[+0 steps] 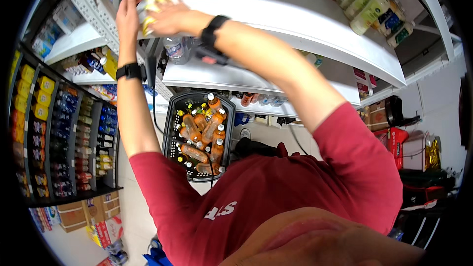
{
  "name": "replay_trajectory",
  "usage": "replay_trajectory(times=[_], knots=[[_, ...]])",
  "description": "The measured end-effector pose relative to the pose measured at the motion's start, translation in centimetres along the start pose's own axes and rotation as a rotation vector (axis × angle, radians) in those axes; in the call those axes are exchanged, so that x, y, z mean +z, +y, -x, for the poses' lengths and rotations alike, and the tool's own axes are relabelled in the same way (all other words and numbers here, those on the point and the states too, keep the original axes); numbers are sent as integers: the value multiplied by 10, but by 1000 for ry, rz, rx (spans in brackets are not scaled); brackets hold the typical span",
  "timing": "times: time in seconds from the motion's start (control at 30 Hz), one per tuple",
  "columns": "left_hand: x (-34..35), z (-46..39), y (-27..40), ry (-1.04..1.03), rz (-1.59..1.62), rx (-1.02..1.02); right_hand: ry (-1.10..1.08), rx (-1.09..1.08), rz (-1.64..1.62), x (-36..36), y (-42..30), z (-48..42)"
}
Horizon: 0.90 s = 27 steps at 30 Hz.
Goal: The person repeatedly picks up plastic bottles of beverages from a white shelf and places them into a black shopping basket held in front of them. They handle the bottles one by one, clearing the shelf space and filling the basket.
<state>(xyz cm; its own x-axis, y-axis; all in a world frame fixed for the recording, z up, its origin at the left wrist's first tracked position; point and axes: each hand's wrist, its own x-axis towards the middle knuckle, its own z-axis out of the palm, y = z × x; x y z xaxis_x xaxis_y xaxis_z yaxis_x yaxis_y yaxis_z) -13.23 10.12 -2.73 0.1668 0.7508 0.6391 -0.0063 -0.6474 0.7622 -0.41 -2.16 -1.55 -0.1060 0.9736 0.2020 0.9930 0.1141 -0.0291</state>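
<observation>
My right hand [168, 18] presses a crumpled yellow and white cloth [152, 2] against the left end of the upper white shelf [236, 7]. Its fingers are spread over the cloth and the picture is blurred there. My left hand [128, 16] is raised beside the cloth, by the perforated shelf post [87, 3]; whether it touches either cannot be told. Both wrists wear black straps. A large clear plastic bottle [176, 50] stands on the shelf below. Under my arms, a black plastic basket [170, 118] holds several bottles of orange drink [212, 127].
Pale green drink bottles [369, 11] stand at the upper shelf's right end. The lower white shelf [221, 77] juts out above the basket. A rack of packed drinks [66, 133] is at the left, with cardboard boxes [74, 214] below it. Black cables hang near both arms.
</observation>
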Motion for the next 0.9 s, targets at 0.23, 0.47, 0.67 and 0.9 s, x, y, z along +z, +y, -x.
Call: replay_trajectory(times=[0.23, 0.47, 0.67, 0.9], knots=[[-37, 43, 31, -96, -233, 8, 110, 39, 59, 2, 0, 30], [-29, 99, 63, -218, -332, 212, 357, 132, 215, -40, 102, 239], [-21, 170, 50, -254, -89, 168, 547, 284, 149, -34, 182, 390], [-5, 302, -60, -587, -296, -104, 507, 19, 45, 16, 92, 352]])
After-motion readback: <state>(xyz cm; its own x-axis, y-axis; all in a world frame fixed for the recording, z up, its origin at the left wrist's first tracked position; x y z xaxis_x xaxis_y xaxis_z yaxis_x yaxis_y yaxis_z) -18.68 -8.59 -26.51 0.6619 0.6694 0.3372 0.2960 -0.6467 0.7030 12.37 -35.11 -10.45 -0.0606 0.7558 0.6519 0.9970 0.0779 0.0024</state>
